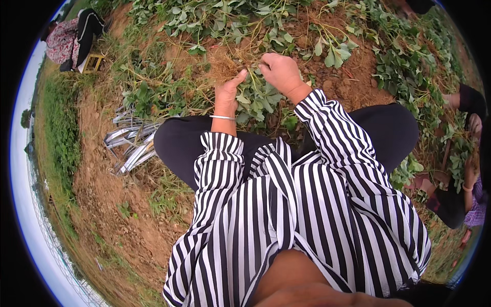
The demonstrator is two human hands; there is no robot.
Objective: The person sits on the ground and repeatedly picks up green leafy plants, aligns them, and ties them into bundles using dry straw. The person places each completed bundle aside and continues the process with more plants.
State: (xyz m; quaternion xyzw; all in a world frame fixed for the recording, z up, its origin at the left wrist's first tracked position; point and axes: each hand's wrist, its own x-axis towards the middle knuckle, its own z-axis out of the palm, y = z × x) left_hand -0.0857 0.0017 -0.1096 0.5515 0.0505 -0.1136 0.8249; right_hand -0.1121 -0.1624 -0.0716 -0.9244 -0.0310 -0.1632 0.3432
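My left hand (229, 90) grips a leafy plant at its crown, thumb laid along the top. The plant's brown fibrous roots (223, 67) spread out beyond the fingers to the upper left. Its green lobed leaves (261, 100) hang towards my lap, between the two wrists. My right hand (283, 73) is curled close to the crown and stems, thumb against the fingers. Whether a thin stem lies in that pinch is too small to tell.
Uprooted leafy plants (335, 53) lie on the reddish soil (337, 90) ahead. Silvery strips (134, 144) are heaped beside my left knee. At far left a person (63, 42) bends near a yellow crate (93, 63). Other people's limbs (473, 99) show at the right edge.
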